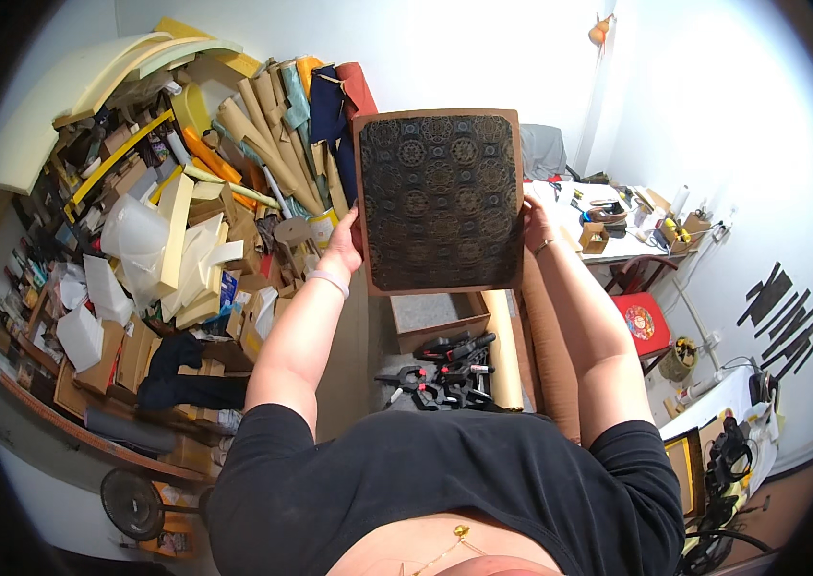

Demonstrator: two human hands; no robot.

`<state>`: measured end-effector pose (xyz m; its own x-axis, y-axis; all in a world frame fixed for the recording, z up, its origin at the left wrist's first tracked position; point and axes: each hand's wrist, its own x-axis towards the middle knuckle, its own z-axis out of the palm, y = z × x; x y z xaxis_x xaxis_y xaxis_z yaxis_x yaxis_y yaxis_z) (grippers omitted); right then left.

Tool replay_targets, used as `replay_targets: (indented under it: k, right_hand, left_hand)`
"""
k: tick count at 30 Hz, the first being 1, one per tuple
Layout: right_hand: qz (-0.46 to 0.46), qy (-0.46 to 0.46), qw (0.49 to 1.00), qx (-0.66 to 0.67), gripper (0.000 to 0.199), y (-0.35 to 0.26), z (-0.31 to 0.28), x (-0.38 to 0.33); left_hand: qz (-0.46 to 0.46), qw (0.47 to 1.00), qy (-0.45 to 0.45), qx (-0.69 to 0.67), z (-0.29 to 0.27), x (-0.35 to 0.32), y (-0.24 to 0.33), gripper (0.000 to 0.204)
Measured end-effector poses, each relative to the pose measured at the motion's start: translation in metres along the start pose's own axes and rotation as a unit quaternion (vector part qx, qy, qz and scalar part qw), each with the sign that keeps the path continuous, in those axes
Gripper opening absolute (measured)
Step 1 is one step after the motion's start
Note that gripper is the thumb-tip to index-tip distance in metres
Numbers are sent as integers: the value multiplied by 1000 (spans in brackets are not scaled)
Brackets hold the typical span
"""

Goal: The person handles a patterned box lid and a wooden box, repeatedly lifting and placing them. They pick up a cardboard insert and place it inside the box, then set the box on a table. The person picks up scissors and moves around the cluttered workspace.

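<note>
A rectangular panel (440, 202) is held up in front of me at arm's length. Its face is dark cloth with rounded corners and a pattern of round medallions, set within a brown wooden border. My left hand (342, 245) grips the left edge, thumb along the border and other fingers mostly out of sight behind. On the right edge, my right hand (537, 223) is closed in the same way, its fingertips largely hidden. Below the panel lie an open shallow box (437, 317) with a grey inside and several black clamps (445, 374) with red parts.
A crowded heap of foam sheets (176, 235), cartons and plastic fills the left side. Fabric and paper rolls (277, 144) lean on the back wall. A brown padded roll (550, 355) lies beneath my right arm. To the right stand a cluttered white table (608, 247) and a red-seated chair (644, 322).
</note>
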<state>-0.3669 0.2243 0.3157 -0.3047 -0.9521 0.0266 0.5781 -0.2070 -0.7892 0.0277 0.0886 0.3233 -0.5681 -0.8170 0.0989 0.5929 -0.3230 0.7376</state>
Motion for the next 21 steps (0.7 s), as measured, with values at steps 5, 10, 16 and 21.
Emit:
replay_targets:
  k: [5,10,16,21]
  right_hand:
    - [-147,-26,968,-200,34,-70,81,-29]
    - [-291,-104,653,-691,25,-112,176,-58]
    - [-218,-215,334,-891,25,-103,250,-94]
    - [-281,-200,395,-852,23,-118,254,-101]
  left_hand:
    - [-92,990,106,9,-23,-9,-30,92]
    - [425,810,155,372,14,-21,-3,87]
    - [353,579,-153,719,153,-24,23,73]
    - [295,658,-177,670,166,-32,15,51]
